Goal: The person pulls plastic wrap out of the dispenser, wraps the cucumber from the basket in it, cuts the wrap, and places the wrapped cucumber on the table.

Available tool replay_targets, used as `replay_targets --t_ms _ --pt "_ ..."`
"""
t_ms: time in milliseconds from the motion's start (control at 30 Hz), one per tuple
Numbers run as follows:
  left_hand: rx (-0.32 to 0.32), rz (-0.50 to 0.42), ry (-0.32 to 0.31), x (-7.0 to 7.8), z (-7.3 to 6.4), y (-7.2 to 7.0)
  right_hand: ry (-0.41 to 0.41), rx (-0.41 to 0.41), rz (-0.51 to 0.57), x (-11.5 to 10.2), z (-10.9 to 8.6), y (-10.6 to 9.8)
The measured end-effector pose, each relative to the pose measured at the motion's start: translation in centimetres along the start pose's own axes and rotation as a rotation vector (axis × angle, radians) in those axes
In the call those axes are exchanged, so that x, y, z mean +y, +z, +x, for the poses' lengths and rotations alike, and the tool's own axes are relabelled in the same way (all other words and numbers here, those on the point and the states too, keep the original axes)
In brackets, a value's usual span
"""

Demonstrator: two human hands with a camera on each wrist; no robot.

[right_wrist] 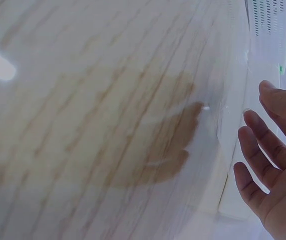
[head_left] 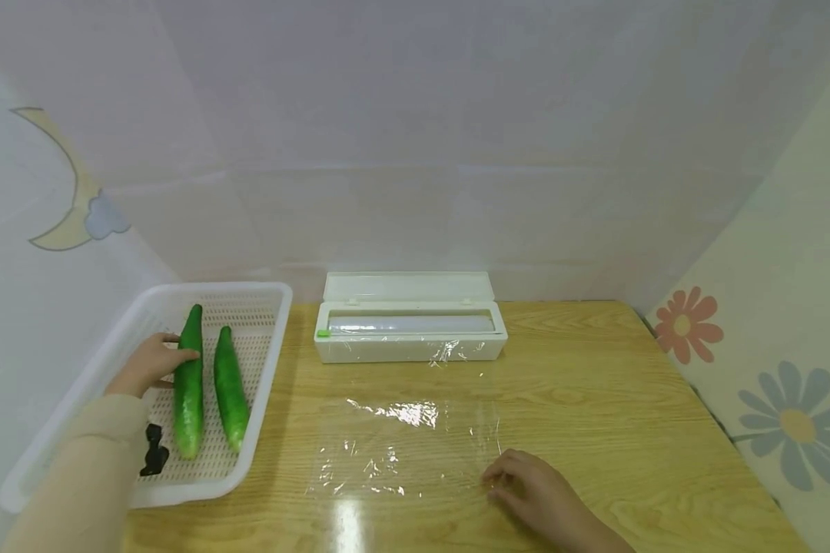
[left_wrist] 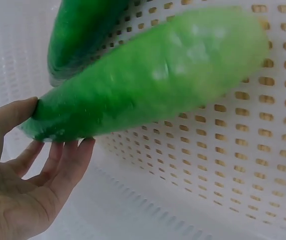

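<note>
The longer cucumber [head_left: 190,399], at eight o'clock in the white basket [head_left: 268,384], is pinched between thumb and fingers of my left hand [head_left: 151,364]. At five o'clock my right hand [head_left: 536,491], fingers loosely apart, is by the clear film [head_left: 415,445].

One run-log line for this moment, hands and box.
left hand: grips left cucumber in basket | right hand: beside clear film, contact unclear | white box: lid open, roll inside

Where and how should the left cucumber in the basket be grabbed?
Around the thick middle of the left cucumber, from above and its left. It lies on its side, tapering toward the far end, and the right cucumber lies close along its other side, so the left probably offers more room.
</note>
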State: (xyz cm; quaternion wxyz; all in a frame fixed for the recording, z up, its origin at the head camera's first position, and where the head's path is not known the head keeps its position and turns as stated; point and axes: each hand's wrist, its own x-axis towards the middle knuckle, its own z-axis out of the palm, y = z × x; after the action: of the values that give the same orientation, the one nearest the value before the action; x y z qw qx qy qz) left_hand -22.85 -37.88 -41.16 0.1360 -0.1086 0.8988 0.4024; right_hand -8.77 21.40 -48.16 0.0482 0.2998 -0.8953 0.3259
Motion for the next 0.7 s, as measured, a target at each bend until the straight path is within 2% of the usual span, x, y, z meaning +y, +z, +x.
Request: replay_targets --t_ms 100,333,533,700 --pt "0.059 0.029 0.048 0.6 -0.3 -0.2 -0.005 0.003 0.001 0.0 0.0 0.0" --pt "0.176 0.158 0.125 2.7 -1.2 -0.4 -0.034 0.032 -0.011 0.1 0.0 0.1" --pt "0.222 0.146 0.216 4.4 -1.9 -0.1 -0.033 0.048 -0.024 -0.2 0.1 0.1" --pt "0.228 0.153 0.283 6.2 -2.6 0.0 -0.025 0.051 -0.026 -0.4 0.2 0.1"
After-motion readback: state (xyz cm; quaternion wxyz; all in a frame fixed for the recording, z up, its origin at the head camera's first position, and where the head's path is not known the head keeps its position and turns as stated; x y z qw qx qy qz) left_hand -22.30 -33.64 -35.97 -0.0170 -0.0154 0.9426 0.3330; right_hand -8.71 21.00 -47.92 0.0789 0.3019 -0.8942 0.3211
